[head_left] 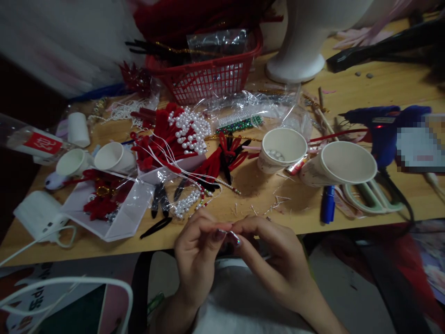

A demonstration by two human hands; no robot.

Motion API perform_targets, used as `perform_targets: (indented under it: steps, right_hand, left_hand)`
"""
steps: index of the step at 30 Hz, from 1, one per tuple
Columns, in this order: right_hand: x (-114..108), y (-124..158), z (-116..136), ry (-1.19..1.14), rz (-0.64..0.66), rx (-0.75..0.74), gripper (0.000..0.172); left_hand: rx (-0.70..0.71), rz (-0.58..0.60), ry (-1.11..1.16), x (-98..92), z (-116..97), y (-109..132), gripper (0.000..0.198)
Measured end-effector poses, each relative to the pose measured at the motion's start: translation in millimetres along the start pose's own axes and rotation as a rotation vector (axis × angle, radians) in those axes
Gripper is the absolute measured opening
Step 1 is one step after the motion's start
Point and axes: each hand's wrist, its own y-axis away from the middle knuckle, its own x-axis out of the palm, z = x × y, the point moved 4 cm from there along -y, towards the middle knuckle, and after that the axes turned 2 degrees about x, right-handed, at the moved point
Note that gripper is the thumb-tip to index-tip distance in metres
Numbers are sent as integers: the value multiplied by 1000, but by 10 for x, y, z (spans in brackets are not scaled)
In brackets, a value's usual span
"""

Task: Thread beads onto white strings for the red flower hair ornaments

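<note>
My left hand (200, 253) and my right hand (274, 257) meet at the table's front edge, fingertips pinched together. Between them is a tiny pale, shiny bit, too small to make out; some of the glint may be from the nails. Just beyond the hands lie a cluster of white beads (187, 204) and white strings with red and green beads at their ends. Black fuzzy loops (158, 225) rest to the left of them. Farther back, a bundle of red fuzzy stems (162, 134) carries white pearl beads (193, 132).
At the right stand a paper cup (283, 162) with clear beads, another paper cup (342, 174), a blue marker (327, 204), scissors (373, 197) and a blue glue gun (382, 125). A red basket (208, 76) is behind. Leftward are a white box (125, 218), a bottle (38, 139) and a white charger (41, 215).
</note>
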Motion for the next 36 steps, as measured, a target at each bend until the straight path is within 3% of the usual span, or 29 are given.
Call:
perform_targets:
  steps: [4,10,20,26,31,36]
  right_hand:
    - [23,-2,20,-8,38,10,7]
    - [6,-4,60,96,64,-66,5]
    - [20,4,57,188,57,-115,11]
    - [13,-33,58,217,24,-235,13]
    - [-32,-72,12,358,-5,-227,8]
    - [-133,-119,-51,494,-14,-256,10]
  left_hand:
    - [338,86,-245,-48,-101,27,14]
    - [485,117,-400,-74,-135,43,14]
    - [462,182,-598,-85,-169,-16,26]
    - [477,169,-661,-78,-201,-66,25]
    - [308,36,-504,-159,-113,-80,26]
    - [67,-194,-114,-333,1,-197,29]
